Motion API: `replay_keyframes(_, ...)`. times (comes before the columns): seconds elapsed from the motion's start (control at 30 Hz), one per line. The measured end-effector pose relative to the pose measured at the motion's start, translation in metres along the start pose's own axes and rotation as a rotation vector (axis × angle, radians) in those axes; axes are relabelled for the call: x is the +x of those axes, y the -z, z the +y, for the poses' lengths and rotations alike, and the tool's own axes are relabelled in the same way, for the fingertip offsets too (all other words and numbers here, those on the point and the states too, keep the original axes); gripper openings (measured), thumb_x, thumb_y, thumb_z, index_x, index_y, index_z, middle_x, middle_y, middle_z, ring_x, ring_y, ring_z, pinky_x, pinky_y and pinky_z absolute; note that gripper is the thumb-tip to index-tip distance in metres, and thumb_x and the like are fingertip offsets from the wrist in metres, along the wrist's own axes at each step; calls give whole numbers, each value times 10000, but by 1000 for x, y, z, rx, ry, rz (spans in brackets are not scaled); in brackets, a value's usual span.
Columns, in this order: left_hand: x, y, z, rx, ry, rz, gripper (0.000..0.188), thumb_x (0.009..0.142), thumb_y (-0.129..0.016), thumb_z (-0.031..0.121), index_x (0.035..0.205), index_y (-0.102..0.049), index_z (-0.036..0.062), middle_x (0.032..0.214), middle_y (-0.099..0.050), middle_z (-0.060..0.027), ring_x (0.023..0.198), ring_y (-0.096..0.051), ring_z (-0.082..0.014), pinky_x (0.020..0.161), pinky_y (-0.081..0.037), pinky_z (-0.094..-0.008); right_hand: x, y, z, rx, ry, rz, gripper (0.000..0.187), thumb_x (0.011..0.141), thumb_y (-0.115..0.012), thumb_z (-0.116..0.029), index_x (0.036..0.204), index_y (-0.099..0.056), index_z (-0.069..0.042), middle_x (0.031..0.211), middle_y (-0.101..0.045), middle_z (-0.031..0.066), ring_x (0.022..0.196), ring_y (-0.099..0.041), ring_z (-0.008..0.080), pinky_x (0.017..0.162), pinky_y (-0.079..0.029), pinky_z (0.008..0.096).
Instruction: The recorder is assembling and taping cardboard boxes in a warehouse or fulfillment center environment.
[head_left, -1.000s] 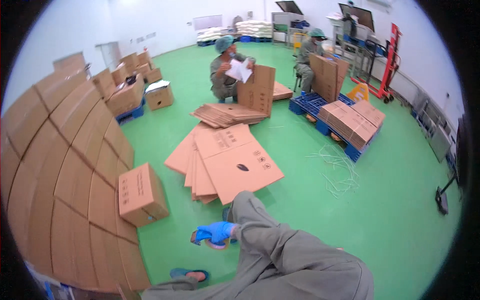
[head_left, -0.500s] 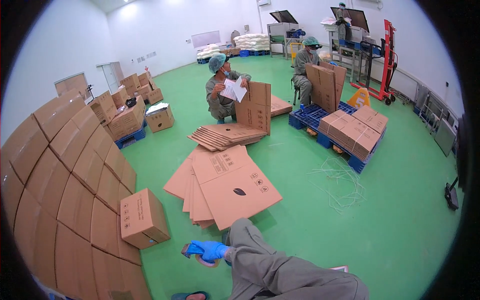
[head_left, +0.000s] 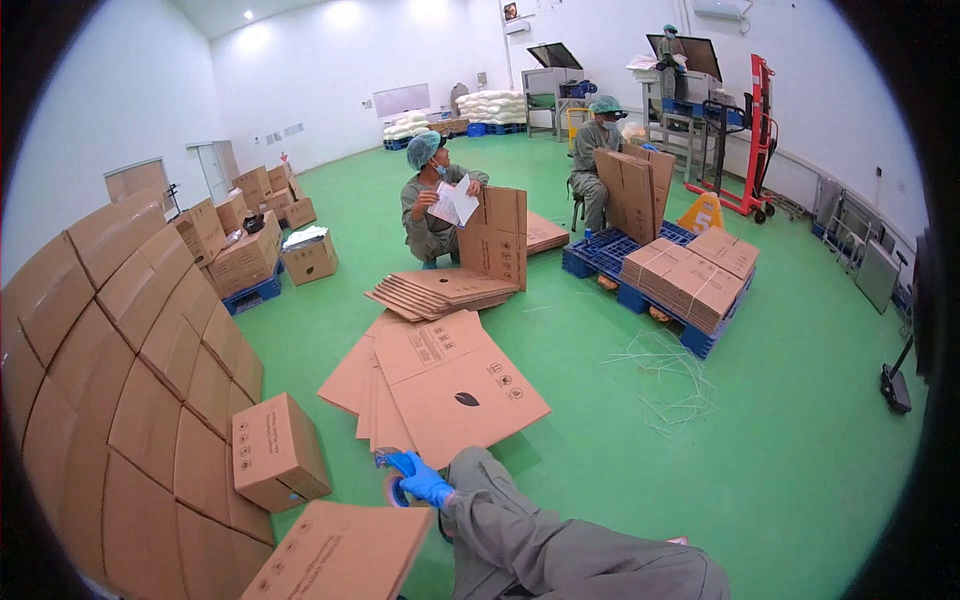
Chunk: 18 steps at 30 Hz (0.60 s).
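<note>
My right hand [head_left: 427, 482], in a blue glove, grips a tape dispenser [head_left: 398, 484] with a blue frame and a roll of tape. It is beside my grey-clad knee, near the front edge of a loose pile of flat cartons [head_left: 465, 385]. At the bottom edge a brown carton [head_left: 335, 555] comes partly into view, to the left of that hand; its lower part is cut off. My left hand is out of view, and whether it touches this carton does not show.
A closed carton [head_left: 280, 452] stands by a tall wall of stacked cartons [head_left: 140, 400] on the left. Ahead, a crouching co-worker [head_left: 430, 215] holds papers beside a flat carton stack. A seated co-worker [head_left: 597, 150] handles cardboard by a blue pallet [head_left: 600, 255]. Loose straps [head_left: 660, 380] litter the floor.
The brown carton has entered at the bottom left. My right hand and the tape dispenser have risen slightly and turned. The whole view has shifted a little.
</note>
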<state>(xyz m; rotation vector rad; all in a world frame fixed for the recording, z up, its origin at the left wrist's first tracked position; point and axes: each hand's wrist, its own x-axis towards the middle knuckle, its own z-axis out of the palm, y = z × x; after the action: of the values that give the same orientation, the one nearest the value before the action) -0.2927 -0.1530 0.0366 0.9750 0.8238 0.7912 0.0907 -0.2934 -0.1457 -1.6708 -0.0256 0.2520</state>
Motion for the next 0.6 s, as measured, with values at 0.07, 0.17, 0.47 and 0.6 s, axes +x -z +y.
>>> replay_keyframes(0.07, 7, -10, -10, 23, 12, -43, 625, 944, -651, 402, 1428, -397, 98, 1303, -536, -208, 1020, -605, -374, 895, -463, -634, 4, 13, 2, 22, 108, 56, 822, 761, -695, -206, 1494, -338, -103, 1179, -651, 224, 1035, -667, 341, 830, -538, 426)
replay_keyframes(0.17, 42, -19, -22, 76, 98, 19, 394, 922, -693, 384, 1081, -534, 61, 1001, -585, -163, 798, -589, -346, 695, -458, -519, -5, 40, -5, -10, 95, 195, 845, 752, -689, -186, 1512, -328, -108, 1192, -647, 229, 1056, -662, 354, 851, -532, 424)
replay_keyframes(0.47, 252, -28, -66, 344, 46, -615, 397, 1041, -502, 349, 1224, -634, 22, 1043, -690, -149, 898, -628, -265, 811, -533, -400, -81, 32, -59, -197, 167, -65, 763, 817, -623, -159, 1529, -354, -112, 1314, -600, 201, 1224, -588, 334, 1003, -454, 374)
replay_keyframes(0.6, 279, -50, -78, 691, -50, -374, 306, 958, -589, 292, 998, -666, -1, 828, -661, -97, 691, -595, -184, 579, -496, -379, -91, -20, -70, -194, 791, -283, 542, 830, -550, -37, 1369, -533, -83, 1272, -601, 153, 1160, -595, 285, 996, -467, 387)
